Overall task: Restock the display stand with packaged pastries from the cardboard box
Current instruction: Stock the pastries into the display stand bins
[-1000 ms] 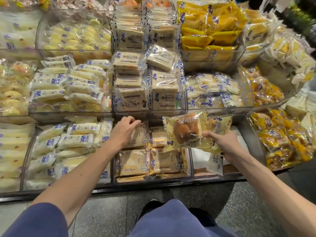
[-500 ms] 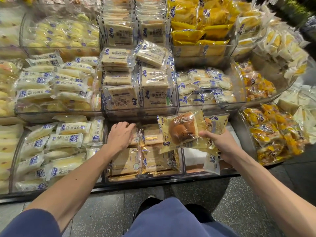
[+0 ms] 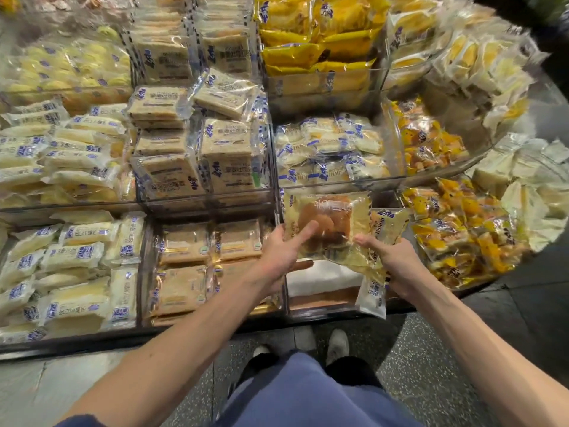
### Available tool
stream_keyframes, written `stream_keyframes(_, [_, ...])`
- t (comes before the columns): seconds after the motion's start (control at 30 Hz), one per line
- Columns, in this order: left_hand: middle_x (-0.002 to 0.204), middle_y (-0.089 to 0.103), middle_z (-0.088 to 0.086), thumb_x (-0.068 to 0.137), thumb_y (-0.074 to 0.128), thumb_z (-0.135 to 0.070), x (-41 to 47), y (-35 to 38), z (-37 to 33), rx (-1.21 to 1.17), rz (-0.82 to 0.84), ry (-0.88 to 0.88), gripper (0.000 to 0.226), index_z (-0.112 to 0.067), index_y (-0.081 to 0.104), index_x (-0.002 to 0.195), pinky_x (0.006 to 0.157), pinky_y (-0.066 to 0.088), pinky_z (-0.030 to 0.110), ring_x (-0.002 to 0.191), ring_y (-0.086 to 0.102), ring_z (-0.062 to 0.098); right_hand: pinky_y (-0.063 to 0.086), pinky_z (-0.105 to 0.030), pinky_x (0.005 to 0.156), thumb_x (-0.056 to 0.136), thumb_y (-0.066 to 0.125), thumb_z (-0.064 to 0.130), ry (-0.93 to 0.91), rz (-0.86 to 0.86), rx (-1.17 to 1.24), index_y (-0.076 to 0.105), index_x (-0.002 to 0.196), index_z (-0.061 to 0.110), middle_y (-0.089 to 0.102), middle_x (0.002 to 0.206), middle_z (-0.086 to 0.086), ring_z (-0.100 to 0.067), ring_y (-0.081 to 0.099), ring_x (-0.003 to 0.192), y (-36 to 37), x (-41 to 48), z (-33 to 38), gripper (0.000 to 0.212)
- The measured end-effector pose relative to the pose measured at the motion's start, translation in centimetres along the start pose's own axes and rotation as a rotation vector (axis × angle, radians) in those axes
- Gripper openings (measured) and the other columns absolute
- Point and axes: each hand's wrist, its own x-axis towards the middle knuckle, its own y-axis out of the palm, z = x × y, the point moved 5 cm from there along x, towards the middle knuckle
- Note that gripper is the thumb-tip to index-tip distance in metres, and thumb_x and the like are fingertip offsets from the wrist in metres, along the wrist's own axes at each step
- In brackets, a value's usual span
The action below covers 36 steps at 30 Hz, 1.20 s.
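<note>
The right hand grips several packets, the bun packet foremost and upright over the sparsely filled compartment directly below both hands, while the left hand, fingers straight, touches its front.

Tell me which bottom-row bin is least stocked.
The bin right of the tan cakes: its white liner shows mostly bare. The tan-cake bin and the pale rolls bin further left are packed full.
</note>
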Motion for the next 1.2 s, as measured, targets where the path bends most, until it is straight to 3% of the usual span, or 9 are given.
stream_keyframes(0.17, [0.112,0.062,0.001,0.075,0.085,-0.031,2.1,2.6,-1.9,0.043,-0.21,0.14,0.067,-0.015,0.043,0.125,0.07,0.061,0.04,0.094,0.066,0.016,0.051,-0.041,0.098,0.042,0.091,0.051,-0.056,-0.034,-0.082,0.061,0.128,0.009,0.074,0.112,-0.006,-0.021,0.069,0.105,-5.1,1.6,1.0,0.101])
stream_keyframes(0.23, [0.111,0.061,0.004,0.074,0.086,-0.025,3.3,2.0,-3.3,0.196,-0.293,0.226,0.06,-0.016,0.047,0.118,0.07,0.06,0.041,0.093,0.065,0.018,0.048,-0.043,0.099,0.04,0.091,0.058,-0.058,-0.058,-0.111,0.057,0.131,0.011,0.071,0.117,-0.006,-0.023,0.065,0.109,-7.4,2.5,1.3,0.108])
stream_keyframes(0.37, [0.115,0.06,-0.004,0.067,0.09,-0.029,6.1,0.3,-5.4,0.789,-0.23,0.255,0.058,-0.024,0.052,0.111,0.097,0.046,0.035,0.108,0.057,0.016,0.049,-0.034,0.089,0.066,0.089,0.039,-0.095,-0.033,-0.13,0.061,0.124,0.013,0.072,0.112,-0.002,-0.018,0.067,0.104,-10.4,3.6,2.7,0.069])
stream_keyframes(0.47, [0.125,0.058,-0.002,0.071,0.087,-0.032,8.0,1.2,-5.3,1.2,-0.065,0.18,0.059,-0.022,0.056,0.12,0.103,0.042,0.036,0.117,0.053,0.019,0.048,-0.029,0.082,0.075,0.085,0.023,-0.104,-0.022,-0.148,0.061,0.119,0.014,0.071,0.106,0.001,-0.012,0.065,0.096,-12.0,4.2,2.7,0.05])
stream_keyframes(0.6, [0.13,0.061,0.003,0.075,0.084,-0.033,10.6,2.9,-4.0,1.334,0.012,0.156,0.049,-0.023,0.061,0.117,0.103,0.042,0.038,0.122,0.054,0.026,0.05,-0.036,0.092,0.074,0.085,0.024,-0.077,0.006,-0.179,0.063,0.117,0.014,0.072,0.105,0.0,-0.014,0.067,0.098,-12.9,4.8,2.6,0.049])
stream_keyframes(0.8, [0.135,0.052,0.006,0.087,0.07,-0.04,11.2,4.6,-3.0,1.812,-0.238,0.38,0.057,-0.028,0.051,0.139,0.105,0.035,0.043,0.129,0.043,0.026,0.052,-0.029,0.077,0.074,0.083,0.022,-0.055,0.081,-0.187,0.065,0.103,0.015,0.073,0.096,-0.001,-0.013,0.069,0.088,-12.7,5.0,2.5,0.035])
stream_keyframes(0.93, [0.125,0.055,0.011,0.088,0.07,-0.014,11.0,5.4,0.3,1.838,-0.298,0.641,0.065,-0.025,0.043,0.147,0.094,0.044,0.039,0.114,0.052,0.027,0.048,-0.024,0.069,0.081,0.079,0.018,-0.047,0.114,-0.188,0.067,0.092,0.022,0.074,0.09,0.005,-0.008,0.068,0.082,-12.3,5.0,2.7,0.017])
stream_keyframes(1.1, [0.156,0.027,0.015,0.097,0.055,-0.016,12.3,3.4,3.3,1.81,-0.145,0.369,0.078,-0.023,0.007,0.159,0.118,0.027,0.04,0.143,0.028,0.03,0.047,-0.028,0.07,0.081,0.079,0.021,-0.001,0.13,-0.169,0.068,0.1,0.018,0.075,0.093,0.002,-0.013,0.068,0.088,-12.3,4.8,2.5,0.022])
stream_keyframes(1.2, [0.158,0.026,0.012,0.099,0.051,-0.021,12.2,4.0,2.4,1.902,-0.139,0.367,0.074,-0.025,0.007,0.158,0.118,0.025,0.043,0.146,0.023,0.028,0.047,-0.028,0.068,0.081,0.078,0.021,0.023,0.15,-0.157,0.067,0.11,0.014,0.076,0.098,-0.001,-0.014,0.07,0.091,-12.4,4.6,2.5,0.032])
